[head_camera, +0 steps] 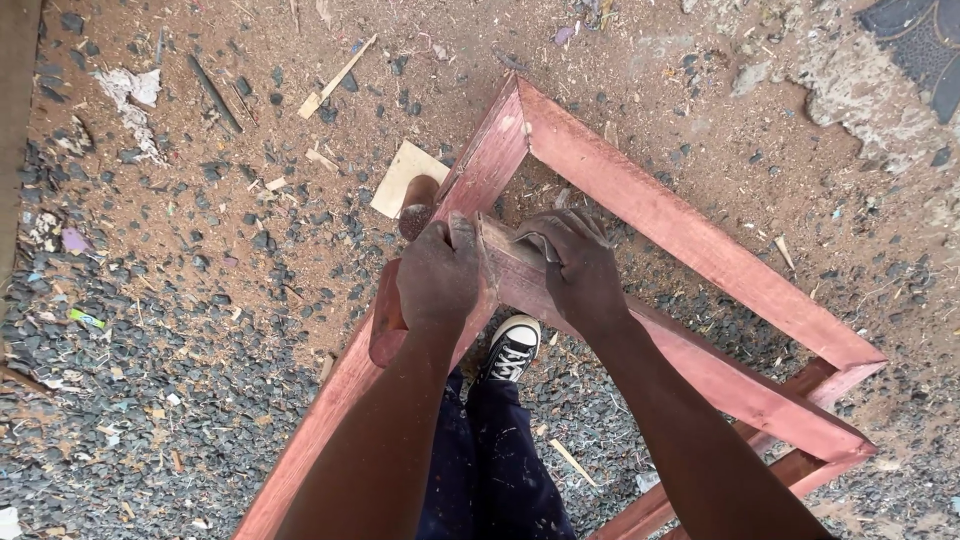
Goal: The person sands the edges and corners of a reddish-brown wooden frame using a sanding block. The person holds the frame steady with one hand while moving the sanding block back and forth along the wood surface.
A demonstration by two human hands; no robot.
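Red-stained wooden frame gripped by both hands at an inner joint.
Left hand closes around a hammer against the frame's left rail; right hand presses folded fingers on the red crosspiece. Below the frame: black-and-white sneaker; left of it, pale wood offcut on gravelly ground.

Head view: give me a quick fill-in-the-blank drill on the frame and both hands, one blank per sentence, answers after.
1. The wooden frame is stained ____.
2. The left hand holds a ____ with a wooden handle.
3. The right hand rests on the frame's inner ____.
4. Below the hands, a black-and-white ____ stands on the gravel.

Missing words: red; hammer; rail; shoe
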